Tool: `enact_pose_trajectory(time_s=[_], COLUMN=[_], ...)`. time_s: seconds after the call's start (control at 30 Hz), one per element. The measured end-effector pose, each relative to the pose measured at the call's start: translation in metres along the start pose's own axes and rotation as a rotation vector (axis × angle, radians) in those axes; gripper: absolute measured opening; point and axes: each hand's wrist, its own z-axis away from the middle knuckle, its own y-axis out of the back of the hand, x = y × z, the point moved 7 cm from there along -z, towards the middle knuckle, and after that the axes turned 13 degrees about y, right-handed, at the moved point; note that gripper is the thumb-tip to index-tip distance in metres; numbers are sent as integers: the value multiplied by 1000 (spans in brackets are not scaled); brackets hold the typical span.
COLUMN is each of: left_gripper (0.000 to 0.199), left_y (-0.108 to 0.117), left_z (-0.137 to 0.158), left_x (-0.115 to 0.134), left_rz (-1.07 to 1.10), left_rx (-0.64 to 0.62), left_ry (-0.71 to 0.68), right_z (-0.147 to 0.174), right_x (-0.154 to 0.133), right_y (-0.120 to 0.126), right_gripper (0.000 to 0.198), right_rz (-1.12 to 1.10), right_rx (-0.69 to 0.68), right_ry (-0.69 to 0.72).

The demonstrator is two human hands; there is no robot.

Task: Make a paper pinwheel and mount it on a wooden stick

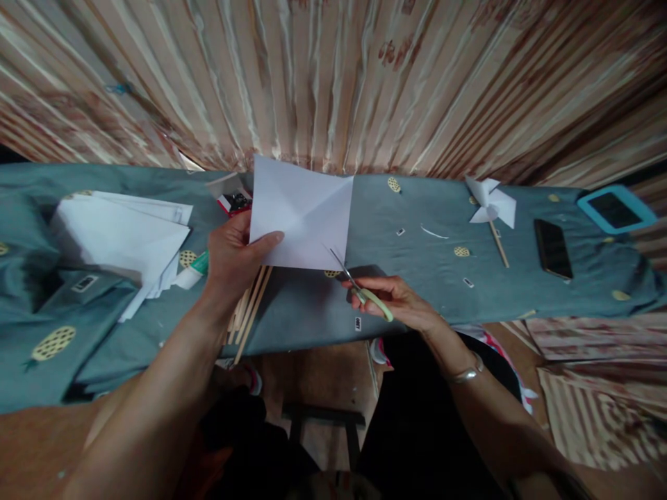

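My left hand (237, 253) pinches the left edge of a white square sheet of paper (307, 208), thumb on top. Faint diagonal creases cross the sheet, which is held up above the table. In my right hand (399, 298) is a pair of scissors (372, 300) with pale green handles. Its blades lie at the sheet's lower right corner; whether they are cutting into the paper I cannot tell. Several thin wooden sticks (250, 309) lie under my left hand and the paper. Behind that hand sits a small red and white box (234, 201) with dark contents, partly hidden.
A narrow table with a grey-green cloth (417, 278) runs across, against a curtain (323, 83). White paper sheets (130, 236) and a green-and-white tube (192, 271) are left. On the right lie a paper pinwheel (490, 201), a phone (552, 248) and a blue-framed object (618, 208).
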Motion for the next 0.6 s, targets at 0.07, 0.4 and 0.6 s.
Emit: enact_pose_trajectory(time_s=[0.07, 0.4, 0.6], left_gripper=[23, 29, 30], left_y=[0, 0, 0], left_z=[0, -1, -1], left_x=[0, -4, -5], left_rz=[-24, -4, 34], left_rx=[10, 19, -2], left_ry=[-5, -2, 7], right_z=[0, 0, 2], right_x=[1, 3, 4], right_y=[0, 1, 0], right_gripper=[56, 55, 54], right_rz=[-8, -16, -29], right_rx=[2, 0, 11], right_ry=[6, -19, -54])
